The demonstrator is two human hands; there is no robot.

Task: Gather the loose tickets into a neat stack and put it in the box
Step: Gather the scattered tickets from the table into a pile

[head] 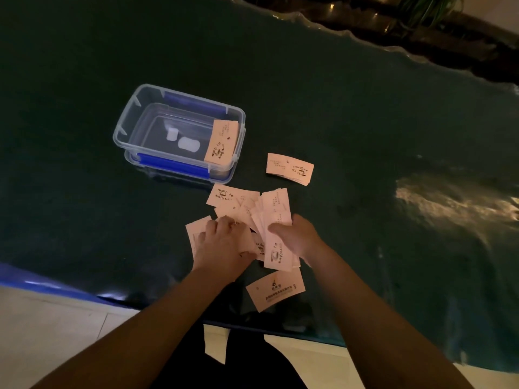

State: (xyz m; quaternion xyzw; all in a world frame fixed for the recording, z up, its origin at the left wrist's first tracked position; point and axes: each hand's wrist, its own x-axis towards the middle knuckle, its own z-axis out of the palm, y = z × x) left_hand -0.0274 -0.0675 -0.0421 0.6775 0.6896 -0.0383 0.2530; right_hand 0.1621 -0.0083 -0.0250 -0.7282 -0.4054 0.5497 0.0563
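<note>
Tickets, pale pink paper slips printed with a coffee cup (247, 209), lie in a loose heap on the dark green bench (84, 66) right under my hands. My left hand (224, 242) lies palm down on the heap's near left part, fingers curled, pressing slips flat rather than pinching anything that I can make out. My right hand (297, 238) is half closed round a fanned bundle of tickets (276, 237); the thumb lies across the top, and the bundle's long axis runs from 6 to 12 o'clock, away from me.

The relation that matters now is where the stragglers lie from these two hands. One pink ticket with printing on its back (276, 289) sits at 6 o'clock from my right hand, close to the bench's near edge, its long side running roughly from 8 to 2 o'clock. A small separate pile of pink tickets (289, 168) lies at 12 o'clock from my right hand, apart from the heap, long axis across me. My right hand is nearer to both, I judge, yet it is occupied, so the left would have to sweep them in.

The clear plastic box with blue clips (157, 108) stands at 11 o'clock from the heap, open, with a neat stack of pink tickets (222, 143) leaning in its right end, long axis pointing away from me.
</note>
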